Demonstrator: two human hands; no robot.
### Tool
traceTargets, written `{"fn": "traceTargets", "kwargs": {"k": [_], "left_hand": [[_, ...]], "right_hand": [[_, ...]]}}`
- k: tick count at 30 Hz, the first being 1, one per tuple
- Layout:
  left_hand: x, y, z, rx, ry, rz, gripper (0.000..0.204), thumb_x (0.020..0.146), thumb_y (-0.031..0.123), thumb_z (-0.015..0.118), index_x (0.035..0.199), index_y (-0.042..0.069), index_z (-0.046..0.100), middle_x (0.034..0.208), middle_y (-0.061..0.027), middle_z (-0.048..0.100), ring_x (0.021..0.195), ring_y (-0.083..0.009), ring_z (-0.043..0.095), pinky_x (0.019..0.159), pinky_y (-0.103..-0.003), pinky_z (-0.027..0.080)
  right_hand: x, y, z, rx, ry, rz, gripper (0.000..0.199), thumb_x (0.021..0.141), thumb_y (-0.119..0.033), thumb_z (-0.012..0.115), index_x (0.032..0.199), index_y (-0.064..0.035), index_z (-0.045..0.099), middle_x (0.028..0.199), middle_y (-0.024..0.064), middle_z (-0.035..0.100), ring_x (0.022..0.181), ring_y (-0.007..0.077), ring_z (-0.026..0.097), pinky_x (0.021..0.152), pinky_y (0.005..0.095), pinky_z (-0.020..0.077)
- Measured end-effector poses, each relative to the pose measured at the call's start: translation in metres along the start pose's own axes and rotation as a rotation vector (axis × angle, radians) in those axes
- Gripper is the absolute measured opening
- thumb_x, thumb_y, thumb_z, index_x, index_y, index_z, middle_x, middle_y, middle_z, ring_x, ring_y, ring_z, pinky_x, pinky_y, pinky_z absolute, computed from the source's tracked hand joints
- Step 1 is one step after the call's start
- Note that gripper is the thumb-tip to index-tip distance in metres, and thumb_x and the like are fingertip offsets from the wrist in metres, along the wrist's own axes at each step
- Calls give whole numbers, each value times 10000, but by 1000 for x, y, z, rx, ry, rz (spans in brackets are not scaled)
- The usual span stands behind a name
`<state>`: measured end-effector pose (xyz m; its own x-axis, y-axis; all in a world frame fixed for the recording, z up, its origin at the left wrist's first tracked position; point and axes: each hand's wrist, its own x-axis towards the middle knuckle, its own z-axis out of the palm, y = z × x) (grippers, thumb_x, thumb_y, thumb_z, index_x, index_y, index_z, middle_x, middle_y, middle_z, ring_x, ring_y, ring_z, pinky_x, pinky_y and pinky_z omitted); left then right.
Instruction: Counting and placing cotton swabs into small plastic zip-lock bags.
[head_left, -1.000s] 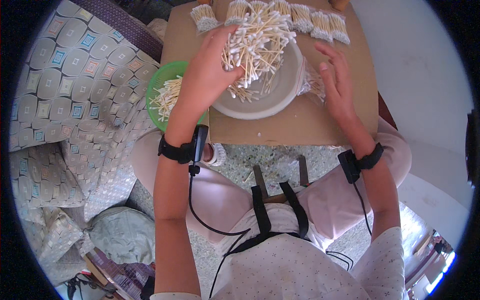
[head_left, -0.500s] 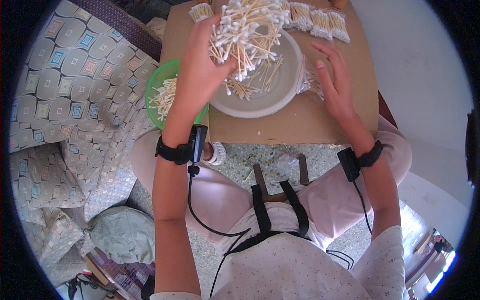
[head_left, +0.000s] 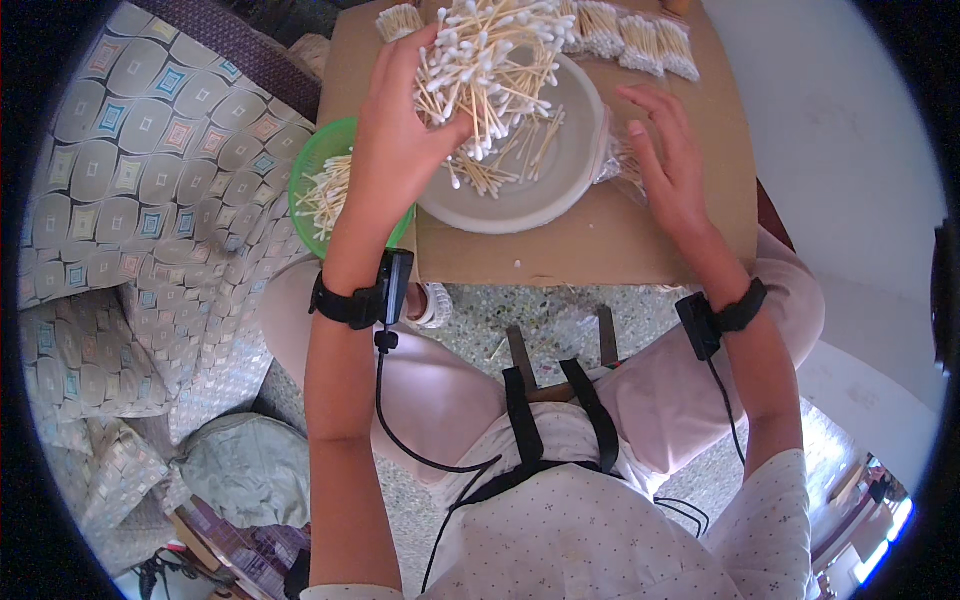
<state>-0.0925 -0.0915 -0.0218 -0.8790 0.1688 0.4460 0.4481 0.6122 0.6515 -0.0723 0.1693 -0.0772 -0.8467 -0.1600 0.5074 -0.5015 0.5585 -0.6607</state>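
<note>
A large loose bunch of cotton swabs (head_left: 490, 65) is gripped in my left hand (head_left: 395, 130), held above a white round bowl (head_left: 520, 218). More loose swabs (head_left: 485, 175) lie on the bowl's bottom, partly hidden by the bunch. My right hand (head_left: 672, 160) is beside the bowl's right rim with its fingers apart and bent, holding nothing. Close to its fingertips, a clear plastic bag with cotton swabs (head_left: 622, 168) rests on the cardboard. Under my left forearm, a green basket (head_left: 312, 165) holds further swabs and is partly covered.
The cardboard work surface (head_left: 590, 260) ends in front of my knees. Along its far edge lie several small clear packs of swabs (head_left: 640, 45), with another pack (head_left: 400, 20) at far left. A patterned cloth (head_left: 160, 200) drapes at left; a white wall (head_left: 840, 150) stands at right.
Almost nothing differs. The bunch in my left hand has shifted very slightly left, and my right hand's fingers have curled a little more.
</note>
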Motion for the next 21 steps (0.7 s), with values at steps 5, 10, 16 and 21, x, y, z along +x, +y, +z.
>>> {"fn": "traceTargets", "kwargs": {"k": [5, 10, 16, 21], "left_hand": [[-1, -3, -3, 89, -98, 42, 634, 630, 45, 678, 1225, 48, 459, 1144, -163, 502, 1072, -340, 499, 921, -365, 398], [-10, -5, 0, 163, -384, 0, 623, 661, 25, 663, 1251, 60, 465, 1200, -178, 506, 1121, -337, 485, 978, -356, 367], [-8, -3, -4, 66, -428, 59, 601, 675, 55, 670, 1248, 97, 494, 1227, -162, 503, 1117, -327, 495, 971, -369, 378], [-12, -3, -1, 290, -550, 78, 640, 692, 136, 698, 1288, 144, 466, 1262, -168, 478, 1139, -339, 468, 976, -396, 369]], "right_hand": [[0, -2, -1, -26, 10, -12, 298, 864, -140, 517, 1151, -69, 557, 1054, 148, 541, 999, 286, 527, 893, 362, 403], [1, -7, -2, -6, 1, 97, 378, 789, -9, 541, 1161, -76, 557, 875, 101, 531, 808, 216, 538, 765, 324, 440], [2, -2, 1, 37, 35, 21, 365, 793, -12, 539, 1153, -68, 555, 879, 113, 541, 822, 235, 544, 778, 332, 439], [1, -4, 2, 21, 26, 31, 340, 809, -22, 536, 1146, -61, 554, 896, 120, 549, 838, 250, 545, 786, 344, 438]]}}
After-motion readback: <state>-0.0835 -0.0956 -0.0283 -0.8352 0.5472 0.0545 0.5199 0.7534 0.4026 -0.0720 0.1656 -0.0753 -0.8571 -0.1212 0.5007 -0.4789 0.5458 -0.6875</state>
